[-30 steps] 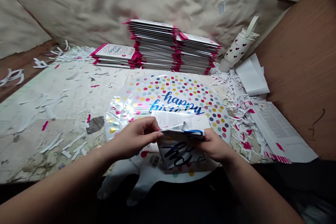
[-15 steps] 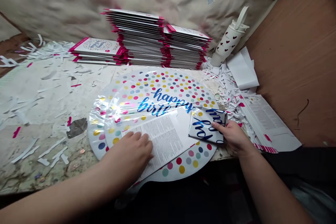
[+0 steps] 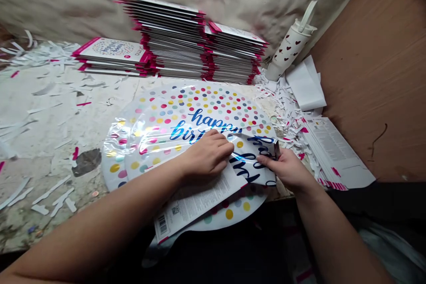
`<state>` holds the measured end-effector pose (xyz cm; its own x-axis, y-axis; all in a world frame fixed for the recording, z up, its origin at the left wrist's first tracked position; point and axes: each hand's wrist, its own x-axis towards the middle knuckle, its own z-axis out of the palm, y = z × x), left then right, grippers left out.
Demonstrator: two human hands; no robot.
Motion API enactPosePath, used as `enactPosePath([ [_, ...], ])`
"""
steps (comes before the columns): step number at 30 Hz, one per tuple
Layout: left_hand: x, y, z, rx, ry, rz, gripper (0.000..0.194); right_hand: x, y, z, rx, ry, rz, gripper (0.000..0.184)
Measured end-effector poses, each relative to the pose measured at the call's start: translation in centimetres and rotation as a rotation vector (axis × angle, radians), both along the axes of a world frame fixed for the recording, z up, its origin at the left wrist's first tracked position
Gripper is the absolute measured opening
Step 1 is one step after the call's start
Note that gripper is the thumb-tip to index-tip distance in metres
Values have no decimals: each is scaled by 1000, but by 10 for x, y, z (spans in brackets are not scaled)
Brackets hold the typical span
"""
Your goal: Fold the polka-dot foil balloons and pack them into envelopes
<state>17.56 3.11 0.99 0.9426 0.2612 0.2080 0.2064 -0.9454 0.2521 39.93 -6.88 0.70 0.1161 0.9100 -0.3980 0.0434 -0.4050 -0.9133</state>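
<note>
My right hand (image 3: 289, 168) grips a folded foil balloon (image 3: 242, 169) with blue lettering and dots, thumb on top. Across the balloon's left side comes my left hand (image 3: 211, 153), its fingers curled at the upper edge of a white printed card packet (image 3: 196, 204). What those fingers hold is hidden. The packet lies tilted, its text and barcode facing up. Beneath it are flat round foil balloons (image 3: 229, 102) with coloured dots and blue "happy birthday" writing. One balloon's silvery tail hangs over the table's front edge.
Tall stacks of pink-edged packets (image 3: 173, 40) stand at the back, beside a lower pile (image 3: 113, 51). A white tumbler with hearts (image 3: 289, 49) leans at the back right. Shredded paper (image 3: 286, 102) and flat printed card packets (image 3: 339, 151) lie along the right; more scraps litter the left.
My left hand has moved right and up from the packet's left part to the folded balloon. The packet's barcode end is now uncovered. The right hand keeps its grip; the view has shifted slightly.
</note>
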Motion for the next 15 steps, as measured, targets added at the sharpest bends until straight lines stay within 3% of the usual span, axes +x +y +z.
enactPosePath([
  [6, -1, -6, 4, 62, -2, -95, 16, -1, 26, -2, -201, 172, 242, 37],
  [12, -3, -6, 6, 63, 89, 11, 17, -13, 41, 11, -145, 208, 77, 29],
  [15, 0, -6, 10, 74, 92, 58, 18, -19, 44, 14, -74, 56, 48, 26],
])
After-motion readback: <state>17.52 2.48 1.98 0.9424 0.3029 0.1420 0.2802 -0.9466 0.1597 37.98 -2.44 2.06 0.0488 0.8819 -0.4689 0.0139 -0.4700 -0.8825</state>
